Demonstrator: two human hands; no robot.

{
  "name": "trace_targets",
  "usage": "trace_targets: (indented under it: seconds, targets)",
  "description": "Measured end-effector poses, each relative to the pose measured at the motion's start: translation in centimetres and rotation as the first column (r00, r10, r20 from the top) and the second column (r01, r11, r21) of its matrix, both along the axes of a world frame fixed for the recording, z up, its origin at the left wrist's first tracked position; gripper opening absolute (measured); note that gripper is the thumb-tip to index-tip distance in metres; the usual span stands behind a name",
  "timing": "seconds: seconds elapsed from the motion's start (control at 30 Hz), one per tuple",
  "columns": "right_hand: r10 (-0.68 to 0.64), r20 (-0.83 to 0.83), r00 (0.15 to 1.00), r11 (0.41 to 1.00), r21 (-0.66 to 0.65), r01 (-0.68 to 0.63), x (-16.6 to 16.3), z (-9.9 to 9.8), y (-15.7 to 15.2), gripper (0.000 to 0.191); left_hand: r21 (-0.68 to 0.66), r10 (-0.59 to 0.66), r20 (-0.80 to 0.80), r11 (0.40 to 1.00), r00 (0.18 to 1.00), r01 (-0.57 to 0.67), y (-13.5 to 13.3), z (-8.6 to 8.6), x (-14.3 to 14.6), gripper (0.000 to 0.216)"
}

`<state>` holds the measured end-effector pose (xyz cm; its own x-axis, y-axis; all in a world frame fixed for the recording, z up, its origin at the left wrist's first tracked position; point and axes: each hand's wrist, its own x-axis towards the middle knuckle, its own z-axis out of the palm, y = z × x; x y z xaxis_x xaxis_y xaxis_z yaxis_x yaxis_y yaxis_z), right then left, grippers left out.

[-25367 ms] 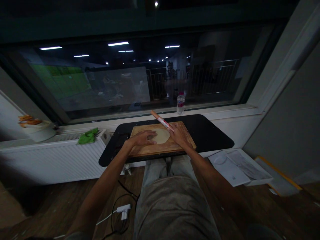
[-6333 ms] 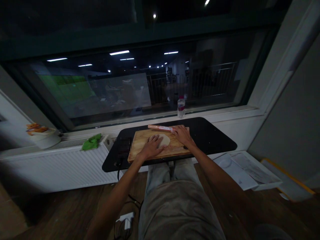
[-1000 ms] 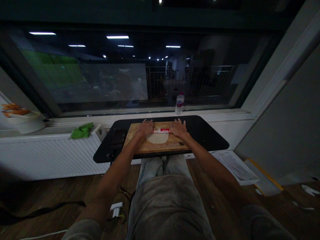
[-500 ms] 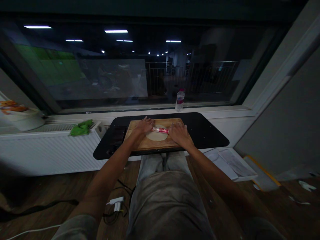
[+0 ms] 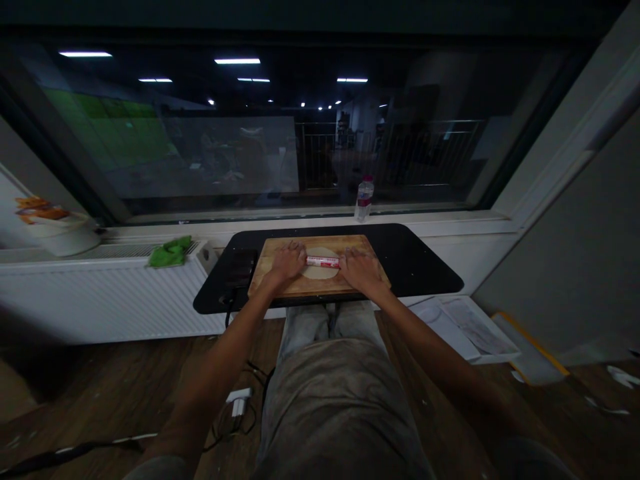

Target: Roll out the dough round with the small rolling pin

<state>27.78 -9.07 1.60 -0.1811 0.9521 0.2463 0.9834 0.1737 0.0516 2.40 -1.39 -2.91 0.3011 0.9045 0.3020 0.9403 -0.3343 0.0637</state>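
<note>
While the left hand (image 5: 290,260) curls palm-down over one end of the rolling pin (image 5: 323,262), fingers bent around it, the right hand (image 5: 360,269) grasps the other end the same way, red-and-white label showing between them. Pin lies across a flat round dough sheet (image 5: 321,273), on the wooden board (image 5: 310,289) on the black bench (image 5: 423,267); thumbs and undersides of both hands hidden, so can't tell how tight either grip is

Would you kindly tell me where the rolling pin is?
In the head view, the rolling pin lies across the dough, near centre, its ends under the left hand and right hand.
</note>
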Motion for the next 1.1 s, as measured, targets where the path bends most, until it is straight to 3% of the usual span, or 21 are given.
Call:
trace_targets:
  seconds: [0.3,0.63,0.93,1.1]
  targets:
    - [0.039,0.033,0.999,0.999,0.022,-0.040,0.2,-0.2,-0.8,0.059,0.023,0.058,0.017,0.998,0.998,-0.059,-3.7,0.3,0.5,0.050]
    - [0.181,0.046,0.982,0.983,-0.018,-0.181,1.1,0.1,2.3,0.057,0.082,0.146,0.078,0.985,0.986,-0.152,-7.3,0.1,1.4,0.057]
    - [0.228,-0.018,0.973,0.971,-0.065,-0.229,0.9,-0.1,5.5,0.061,0.076,0.140,0.045,0.987,0.989,-0.143,-4.8,-0.2,0.7,0.056]
    - [0.208,-0.066,0.976,0.976,-0.047,-0.211,0.5,0.0,7.0,0.055,0.067,0.132,-0.022,0.989,0.991,-0.130,-2.7,0.7,0.2,0.053]
